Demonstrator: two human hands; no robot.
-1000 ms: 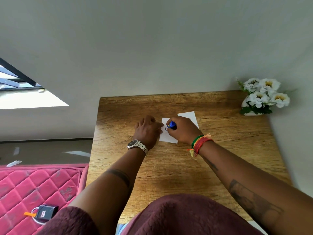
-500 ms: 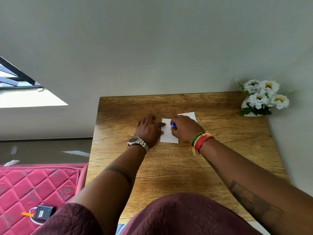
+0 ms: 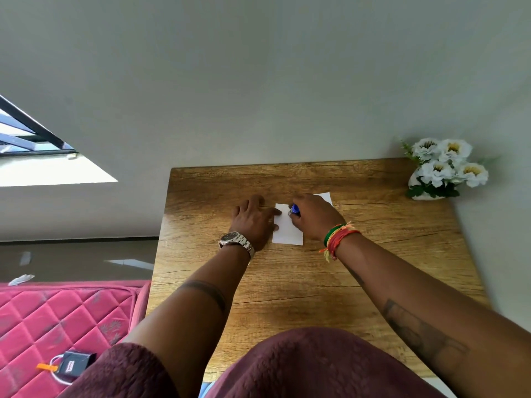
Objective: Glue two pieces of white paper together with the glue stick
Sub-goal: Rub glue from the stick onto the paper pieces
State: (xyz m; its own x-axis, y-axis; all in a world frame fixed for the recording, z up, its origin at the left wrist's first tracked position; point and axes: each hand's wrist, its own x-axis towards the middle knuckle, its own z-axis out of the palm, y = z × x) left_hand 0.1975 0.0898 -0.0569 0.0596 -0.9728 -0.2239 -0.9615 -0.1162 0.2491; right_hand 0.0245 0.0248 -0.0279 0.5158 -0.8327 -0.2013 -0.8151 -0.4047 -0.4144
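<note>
A small white paper (image 3: 287,232) lies flat on the wooden table (image 3: 301,280), near its middle. My left hand (image 3: 253,222) rests flat beside it, fingertips pressing on the paper's left edge. My right hand (image 3: 314,215) is closed around a blue glue stick (image 3: 295,209), whose tip is down on the upper part of that paper. A second white paper (image 3: 326,197) shows only as a corner behind my right hand; the rest is hidden.
A white vase of white flowers (image 3: 442,170) stands at the table's far right corner against the wall. A pink quilted mattress (image 3: 57,320) lies left of the table with a small dark device (image 3: 71,364) on it.
My right hand has slid the glue stick a little up and right across the paper. My left hand has stayed on the paper's left edge.
</note>
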